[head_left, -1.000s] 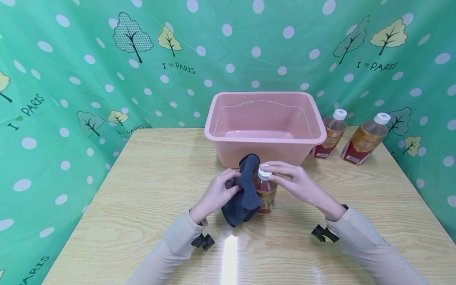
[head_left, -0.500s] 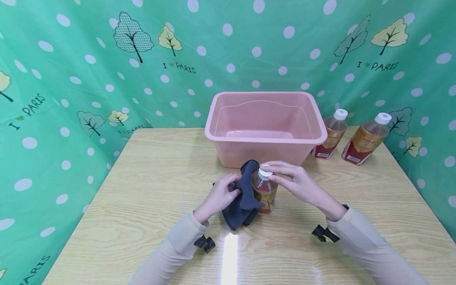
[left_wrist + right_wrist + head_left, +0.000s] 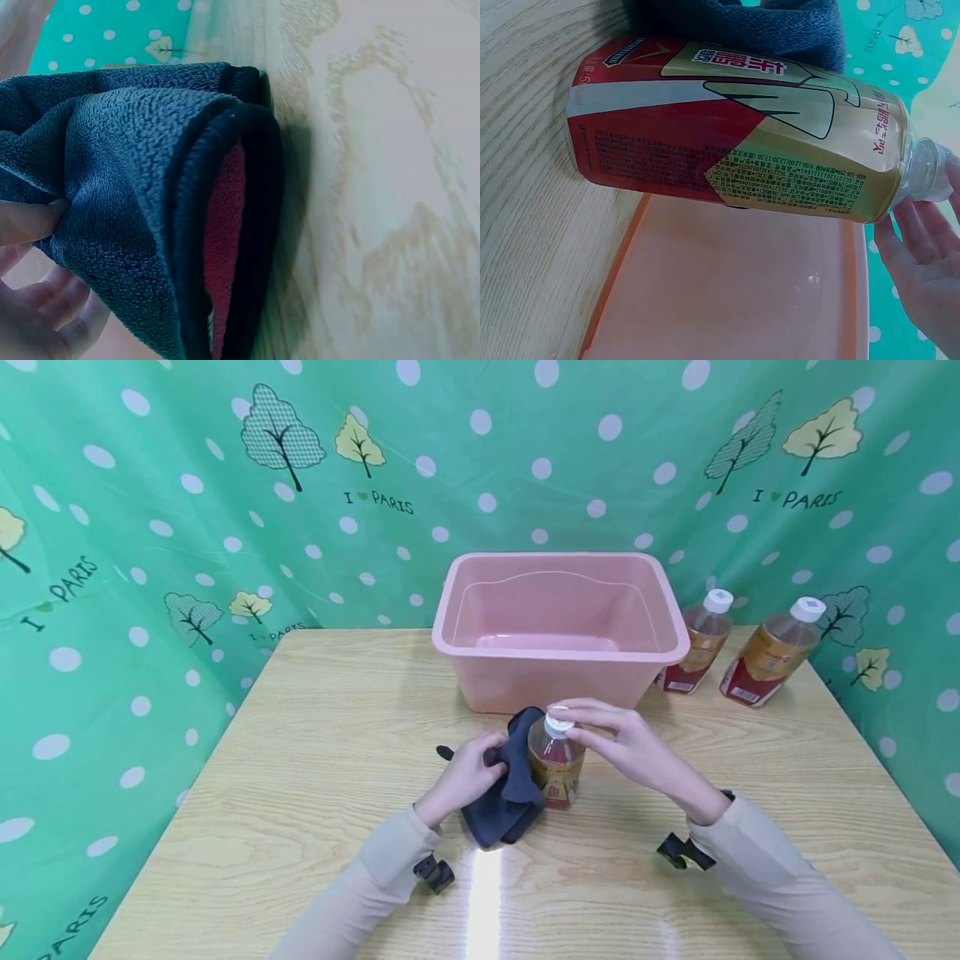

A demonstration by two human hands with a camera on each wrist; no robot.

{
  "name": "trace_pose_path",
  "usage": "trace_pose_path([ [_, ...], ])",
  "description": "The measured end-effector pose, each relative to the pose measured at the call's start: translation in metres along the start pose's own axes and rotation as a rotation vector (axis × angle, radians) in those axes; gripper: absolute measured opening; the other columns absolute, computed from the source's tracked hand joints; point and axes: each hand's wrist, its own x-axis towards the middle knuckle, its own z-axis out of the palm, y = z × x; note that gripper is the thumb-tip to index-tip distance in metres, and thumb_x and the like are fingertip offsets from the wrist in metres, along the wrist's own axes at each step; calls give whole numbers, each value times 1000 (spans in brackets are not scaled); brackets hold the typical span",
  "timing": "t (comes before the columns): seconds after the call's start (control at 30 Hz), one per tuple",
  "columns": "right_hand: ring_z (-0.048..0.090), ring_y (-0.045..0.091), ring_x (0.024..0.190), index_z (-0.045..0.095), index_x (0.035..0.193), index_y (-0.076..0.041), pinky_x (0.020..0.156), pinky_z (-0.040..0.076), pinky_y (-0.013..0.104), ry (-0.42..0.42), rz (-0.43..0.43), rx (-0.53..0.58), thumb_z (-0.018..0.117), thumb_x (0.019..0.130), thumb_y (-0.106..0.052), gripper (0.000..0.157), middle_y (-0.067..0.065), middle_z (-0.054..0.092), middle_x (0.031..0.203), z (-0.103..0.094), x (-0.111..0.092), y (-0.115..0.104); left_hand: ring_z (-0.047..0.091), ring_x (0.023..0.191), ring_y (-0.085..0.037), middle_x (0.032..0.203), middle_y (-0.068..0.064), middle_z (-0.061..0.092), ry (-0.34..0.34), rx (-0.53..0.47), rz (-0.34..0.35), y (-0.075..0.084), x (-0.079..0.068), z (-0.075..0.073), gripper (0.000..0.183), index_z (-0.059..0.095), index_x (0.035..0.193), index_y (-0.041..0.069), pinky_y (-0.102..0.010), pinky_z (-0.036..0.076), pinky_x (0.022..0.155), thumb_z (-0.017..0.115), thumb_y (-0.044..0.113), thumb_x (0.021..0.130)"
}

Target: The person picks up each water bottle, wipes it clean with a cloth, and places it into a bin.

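Observation:
A dark blue-grey cloth (image 3: 498,806) is bunched against the left side of a drink bottle (image 3: 557,770). My left hand (image 3: 468,777) pinches the cloth between thumb and fingers. In the left wrist view the cloth (image 3: 127,157) hangs in folds with a dark edge, and a red patch shows inside one fold. My right hand (image 3: 618,739) grips the bottle's white cap (image 3: 558,724) from above and to the right. The bottle stands upright on the table; its red and gold label (image 3: 727,127) shows in the right wrist view.
Behind the bottle stands a pink plastic bin (image 3: 558,685). Two more capped bottles stand to its right, one beside the bin (image 3: 697,643) and one farther right (image 3: 772,652). A green dotted curtain (image 3: 480,468) hangs behind the wooden table (image 3: 300,760).
My left hand has slid the cloth slightly down and toward me along the bottle, uncovering more of the label. A dark end of the cloth now shows left of the hand. My right hand stays put.

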Motion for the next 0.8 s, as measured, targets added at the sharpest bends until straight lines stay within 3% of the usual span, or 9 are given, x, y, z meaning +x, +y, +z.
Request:
trace_pose_path([
  [0.37,49,8,108,59,113,-3,84,43,17,-5,21,6,56,84,-4,30,8,56,117,0,0,-1,50,69,-13,82,-7,61,-71,53,-24,-10,2,6,24,59,91,1,-23,41,62,58,-9,69],
  [0.57,49,8,109,60,113,-4,84,43,19,-2,20,0,56,84,-4,30,8,56,118,1,0,0,42,57,-8,72,-1,56,-118,80,-57,-13,1,9,21,58,87,5,-20,35,53,58,-7,69],
  [0.8,49,8,109,60,113,-3,84,43,20,6,6,-4,56,84,-3,29,8,56,117,0,0,0,46,62,-9,77,-4,59,-131,72,-62,-16,0,8,21,57,88,4,-20,39,57,59,-6,70],
])
